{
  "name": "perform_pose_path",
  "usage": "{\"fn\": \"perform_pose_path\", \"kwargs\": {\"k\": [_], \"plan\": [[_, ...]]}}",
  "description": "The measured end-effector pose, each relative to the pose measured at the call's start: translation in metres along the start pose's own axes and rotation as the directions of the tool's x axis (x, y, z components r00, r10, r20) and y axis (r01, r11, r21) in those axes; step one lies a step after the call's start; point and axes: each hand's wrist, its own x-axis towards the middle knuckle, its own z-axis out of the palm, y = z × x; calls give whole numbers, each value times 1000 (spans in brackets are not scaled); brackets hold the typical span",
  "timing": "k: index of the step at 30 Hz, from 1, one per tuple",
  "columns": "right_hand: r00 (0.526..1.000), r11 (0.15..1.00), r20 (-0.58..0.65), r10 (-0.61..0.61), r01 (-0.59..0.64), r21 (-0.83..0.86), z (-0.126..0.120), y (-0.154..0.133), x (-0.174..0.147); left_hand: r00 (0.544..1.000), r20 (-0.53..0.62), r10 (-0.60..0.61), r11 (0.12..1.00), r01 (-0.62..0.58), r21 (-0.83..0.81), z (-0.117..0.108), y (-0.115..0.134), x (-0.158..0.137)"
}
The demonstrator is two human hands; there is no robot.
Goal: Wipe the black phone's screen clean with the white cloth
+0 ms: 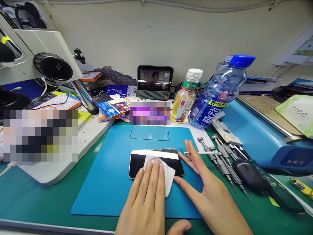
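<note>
Hands first: our left hand (146, 192) lies flat and open, fingers together, pressing a white wipe (161, 171) onto the phone (139, 160), gripping nothing. Our right hand (207, 189) is open too, its fingers spread along the phone's right end, touching the edge and bracing it without closing round it. The phone lies face up under both hands on a blue mat (105, 182). Just beyond our fingertips we see a clear glass sheet (149, 133) on the same mat. Right of our right hand lie screwdrivers (220, 160), and beyond them two bottles (215, 94).
</note>
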Motion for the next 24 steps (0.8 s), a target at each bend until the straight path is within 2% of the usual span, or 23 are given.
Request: {"fn": "perform_pose_path", "kwargs": {"k": [3, 8, 10, 14, 16, 20, 24], "plan": [[1000, 1000, -1, -8, 8, -1, 0, 2, 0, 999, 21, -25, 1000, 26, -12, 0, 0, 14], [1000, 1000, -12, -15, 16, 24, 2, 5, 2, 975, 46, -220, 974, 222, -50, 0, 3, 48], [1000, 1000, -12, -16, 16, 25, 2, 5, 2, 981, 38, -192, 980, 194, -50, 0, 4, 45], [1000, 1000, -8, -11, 11, 25, 0, 2, -1, 1000, -14, -23, 1000, 22, -4, 3, 7, 16], [1000, 999, -19, -2, 3, 46, -1, 1, -2, 1000, -26, -2, 1000, 3, 19, 4, 9, 6], [999, 997, -54, 1, 4, 78, -3, 0, -2, 1000, -7, -15, 1000, 15, -19, 1, 13, 18], [998, 998, -56, -10, 14, 69, -3, 1, -2, 985, 46, -165, 981, 168, -92, 0, 19, 50]]}}
